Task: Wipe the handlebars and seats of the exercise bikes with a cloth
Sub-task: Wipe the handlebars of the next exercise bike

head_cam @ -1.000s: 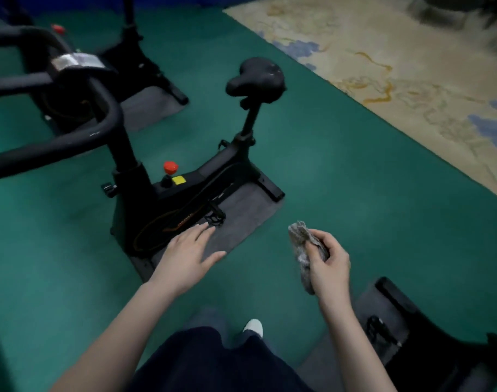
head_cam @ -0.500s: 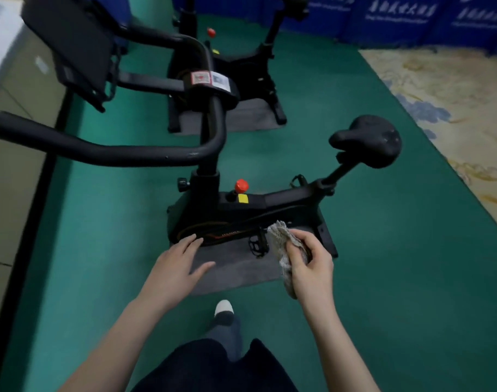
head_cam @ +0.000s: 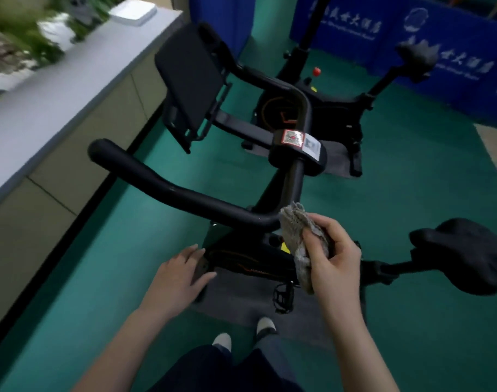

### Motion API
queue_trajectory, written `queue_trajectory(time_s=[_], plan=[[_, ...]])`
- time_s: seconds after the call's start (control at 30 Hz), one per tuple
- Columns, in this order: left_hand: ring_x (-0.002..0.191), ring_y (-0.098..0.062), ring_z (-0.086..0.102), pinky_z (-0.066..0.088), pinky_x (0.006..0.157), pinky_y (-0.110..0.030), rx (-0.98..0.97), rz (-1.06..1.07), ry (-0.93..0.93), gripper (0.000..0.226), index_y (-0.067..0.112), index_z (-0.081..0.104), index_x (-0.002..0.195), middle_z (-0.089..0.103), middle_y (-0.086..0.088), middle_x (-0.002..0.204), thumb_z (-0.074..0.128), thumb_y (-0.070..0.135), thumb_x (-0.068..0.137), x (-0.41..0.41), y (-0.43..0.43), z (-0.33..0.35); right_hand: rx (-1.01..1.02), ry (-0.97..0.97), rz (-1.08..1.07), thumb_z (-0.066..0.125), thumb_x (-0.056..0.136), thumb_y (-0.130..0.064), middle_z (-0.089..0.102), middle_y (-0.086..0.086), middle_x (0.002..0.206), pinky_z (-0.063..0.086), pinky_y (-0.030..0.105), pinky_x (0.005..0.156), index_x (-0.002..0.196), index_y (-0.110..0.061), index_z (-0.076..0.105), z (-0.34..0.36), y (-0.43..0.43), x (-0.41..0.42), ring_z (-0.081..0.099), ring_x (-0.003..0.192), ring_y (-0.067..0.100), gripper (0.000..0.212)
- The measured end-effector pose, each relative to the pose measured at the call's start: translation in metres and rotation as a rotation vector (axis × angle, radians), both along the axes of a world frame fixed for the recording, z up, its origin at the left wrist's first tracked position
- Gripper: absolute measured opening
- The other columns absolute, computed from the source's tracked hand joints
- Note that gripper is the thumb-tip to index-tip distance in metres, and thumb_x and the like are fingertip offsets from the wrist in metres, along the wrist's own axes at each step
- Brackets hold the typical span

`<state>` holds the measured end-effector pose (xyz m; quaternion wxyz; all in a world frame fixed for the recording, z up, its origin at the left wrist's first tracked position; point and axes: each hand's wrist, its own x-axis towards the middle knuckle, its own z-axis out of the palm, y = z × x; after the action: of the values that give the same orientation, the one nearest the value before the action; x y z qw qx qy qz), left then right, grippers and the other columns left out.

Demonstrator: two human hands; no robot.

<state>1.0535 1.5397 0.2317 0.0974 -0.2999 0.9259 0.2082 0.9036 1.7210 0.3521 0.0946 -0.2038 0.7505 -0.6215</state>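
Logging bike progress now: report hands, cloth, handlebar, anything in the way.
Right hand grips cloth at bend of near handlebar. Left hand open, empty, low by the frame. Seat apart from both hands. Nothing blocks the bar.

Not much is actually readable here. The blue panels (head_cam: 454, 43) at the far right carry white Chinese characters and a round logo (head_cam: 417, 19). It's all smeared, though one character might be 大. The near bike's handlebar hub (head_cam: 298, 165) has a red-edged sticker (head_cam: 292, 137) with a white sticker (head_cam: 312, 145) just right of it, print too small to read.
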Motion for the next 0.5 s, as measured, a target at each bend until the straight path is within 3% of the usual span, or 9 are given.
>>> queue_trajectory(time_s=[0.23,0.5], plan=[[0.134,-0.017,0.035,0.028,0.112,-0.032,-0.021,0.333,0.055,0.069,0.022,0.026,0.147,0.027,0.003,0.153,0.038,0.059,0.091,-0.013,-0.004,0.013,-0.021,0.08,0.376,0.057,0.09,-0.003,0.068,-0.01,0.094,0.051,0.023,0.076,0.097,-0.031,0.066,0.017,-0.05,-0.044,0.064,0.09,0.009,0.029],[0.129,-0.014,0.04,0.034,0.109,-0.034,-0.068,0.747,0.359,0.065,0.025,0.024,0.147,0.036,0.006,0.146,0.045,0.051,0.091,-0.027,0.018,0.041,-0.041,0.169,0.743,0.058,0.088,0.0,0.067,-0.011,0.097,0.053,0.031,0.082,0.099,-0.029,0.067,0.021,-0.089,-0.09,0.064,0.096,0.01,0.032]])
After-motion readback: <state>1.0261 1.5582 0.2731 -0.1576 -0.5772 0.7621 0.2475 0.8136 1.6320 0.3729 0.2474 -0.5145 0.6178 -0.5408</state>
